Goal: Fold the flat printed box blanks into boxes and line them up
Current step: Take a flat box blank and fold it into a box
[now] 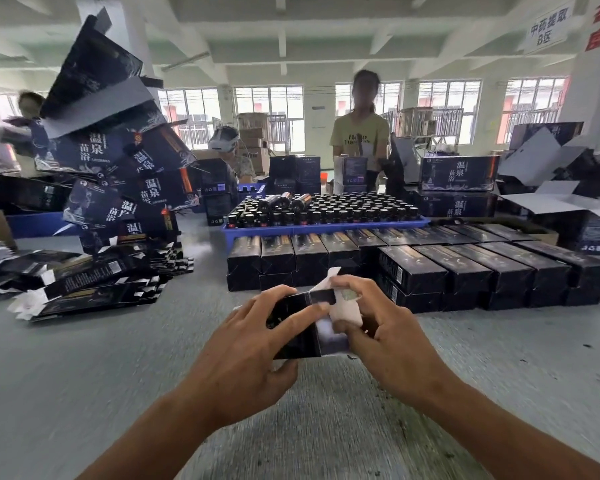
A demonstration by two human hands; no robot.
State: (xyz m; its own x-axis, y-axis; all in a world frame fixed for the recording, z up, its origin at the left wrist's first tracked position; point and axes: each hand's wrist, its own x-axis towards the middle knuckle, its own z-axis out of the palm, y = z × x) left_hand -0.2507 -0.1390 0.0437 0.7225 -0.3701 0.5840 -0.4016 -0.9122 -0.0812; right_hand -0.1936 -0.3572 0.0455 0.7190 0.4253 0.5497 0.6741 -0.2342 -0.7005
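A small dark printed box (300, 336) is held above the grey table, its white end flaps sticking up toward the far side. My left hand (253, 344) grips its left side, thumb underneath and fingers over the top. My right hand (378, 327) pinches the white flaps at the box's right end. Beyond my hands, folded dark boxes (430, 268) lie in rows, two layers high. A heap of flat dark box blanks (94, 289) lies on the table at the left.
A blue tray (326, 229) full of dark bottles sits behind the folded rows. Large printed cartons (118, 168) pile up at the left, and more cartons stand at the right. One person stands across the table; two others are at the back left.
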